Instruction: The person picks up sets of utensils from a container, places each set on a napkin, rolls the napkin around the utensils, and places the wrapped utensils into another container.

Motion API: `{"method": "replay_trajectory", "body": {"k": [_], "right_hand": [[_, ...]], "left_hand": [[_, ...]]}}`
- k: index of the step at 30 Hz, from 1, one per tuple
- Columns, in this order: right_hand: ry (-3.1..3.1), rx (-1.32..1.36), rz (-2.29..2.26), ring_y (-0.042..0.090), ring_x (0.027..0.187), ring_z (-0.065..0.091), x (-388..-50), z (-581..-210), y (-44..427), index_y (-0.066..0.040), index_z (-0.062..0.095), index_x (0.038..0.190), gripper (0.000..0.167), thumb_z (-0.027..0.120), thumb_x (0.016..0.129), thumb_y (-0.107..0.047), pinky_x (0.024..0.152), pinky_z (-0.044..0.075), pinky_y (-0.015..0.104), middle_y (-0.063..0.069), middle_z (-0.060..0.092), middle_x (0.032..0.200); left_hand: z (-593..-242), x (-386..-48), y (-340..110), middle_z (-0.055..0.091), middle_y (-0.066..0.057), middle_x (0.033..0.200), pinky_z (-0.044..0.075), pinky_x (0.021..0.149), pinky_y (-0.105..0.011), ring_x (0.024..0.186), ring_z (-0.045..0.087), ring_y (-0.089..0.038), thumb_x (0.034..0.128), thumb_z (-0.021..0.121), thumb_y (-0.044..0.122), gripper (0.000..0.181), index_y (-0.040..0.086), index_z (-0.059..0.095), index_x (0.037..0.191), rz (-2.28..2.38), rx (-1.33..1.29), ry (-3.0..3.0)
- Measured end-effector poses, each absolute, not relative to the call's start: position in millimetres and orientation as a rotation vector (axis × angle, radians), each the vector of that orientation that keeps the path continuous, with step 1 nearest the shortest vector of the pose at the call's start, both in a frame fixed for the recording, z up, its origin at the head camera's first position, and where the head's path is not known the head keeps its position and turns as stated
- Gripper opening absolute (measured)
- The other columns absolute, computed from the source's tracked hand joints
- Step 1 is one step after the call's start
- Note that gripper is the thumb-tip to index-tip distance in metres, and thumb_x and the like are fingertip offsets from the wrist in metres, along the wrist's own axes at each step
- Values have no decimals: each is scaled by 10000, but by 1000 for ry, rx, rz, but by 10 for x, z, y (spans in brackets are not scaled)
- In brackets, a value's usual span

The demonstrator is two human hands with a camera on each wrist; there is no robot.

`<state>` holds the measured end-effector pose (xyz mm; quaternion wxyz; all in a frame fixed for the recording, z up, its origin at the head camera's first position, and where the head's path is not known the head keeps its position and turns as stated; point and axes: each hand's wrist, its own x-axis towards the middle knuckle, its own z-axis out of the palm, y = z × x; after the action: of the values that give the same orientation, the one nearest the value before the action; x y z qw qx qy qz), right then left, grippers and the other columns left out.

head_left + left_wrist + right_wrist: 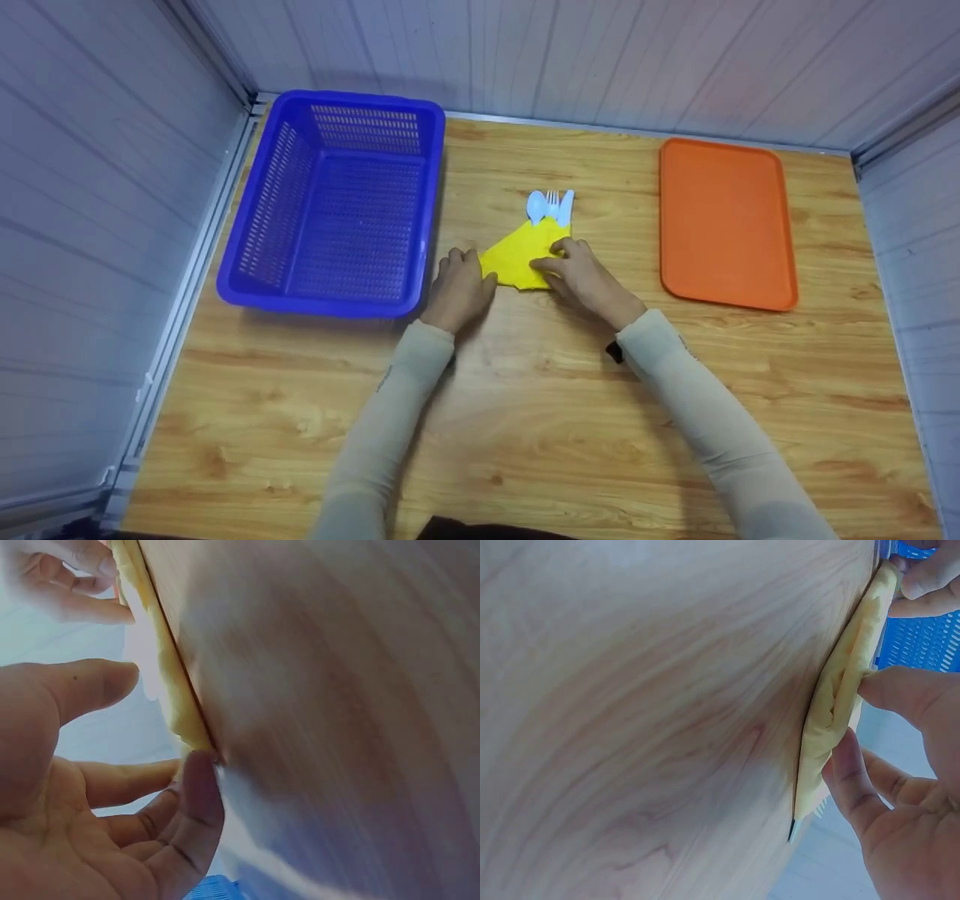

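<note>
A folded yellow cloth point(517, 256) lies on the wooden table, seen edge-on in the left wrist view point(169, 682) and right wrist view point(836, 697). From its upper edge stick out the tops of a light blue spoon point(536, 205), fork point(553, 202) and knife point(567, 208); their lower parts are hidden. At the cloth's left corner, the left hand point(457, 289) touches the end with bent fingertips, its thumb standing apart from them. The right hand point(589, 283) rests its thumb and fingertips on the cloth's right part, with a gap between them.
A blue perforated basket point(431, 202) stands left of the cloth, close to the left hand, with nothing in it. On the right lies an orange tray point(726, 225). Pale panel walls point(570, 67) enclose the table point(540, 420) at the back and both sides.
</note>
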<state>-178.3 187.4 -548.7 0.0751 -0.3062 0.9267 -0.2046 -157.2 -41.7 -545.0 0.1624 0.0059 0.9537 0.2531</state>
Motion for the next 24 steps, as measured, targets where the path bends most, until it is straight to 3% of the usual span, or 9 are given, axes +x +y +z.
{"method": "replay_trajectory", "body": {"k": [4, 11, 24], "right_hand": [[2789, -919, -610, 387, 1077, 489, -1791, -5503, 1871, -102, 726, 1233, 272, 646, 975, -75, 871, 479, 446, 244, 533, 1231], [2815, -951, -591, 418, 1049, 504, -1782, -5498, 1864, -89, 737, 1210, 262, 656, 964, -50, 868, 476, 465, 269, 556, 1215], [2763, -858, -589, 371, 1097, 466, -1776, -5466, 1881, -111, 710, 1261, 286, 640, 985, -94, 900, 462, 442, 230, 521, 1270]], "left_hand": [[-5473, -1604, -422, 487, -186, 1211, 469, 920, -421, 1115, 466, -315, 995, 591, 342, 491, -19, 568, 1327, 777, -21, 2730], [-5511, -1618, -416, 423, -148, 1196, 455, 900, -404, 1136, 401, -312, 974, 619, 335, 358, 58, 620, 1200, 817, -39, 2766], [-5467, -1631, -395, 511, -171, 1176, 465, 917, -401, 1051, 517, -298, 967, 638, 295, 376, 21, 583, 1219, 953, 20, 2683]]}}
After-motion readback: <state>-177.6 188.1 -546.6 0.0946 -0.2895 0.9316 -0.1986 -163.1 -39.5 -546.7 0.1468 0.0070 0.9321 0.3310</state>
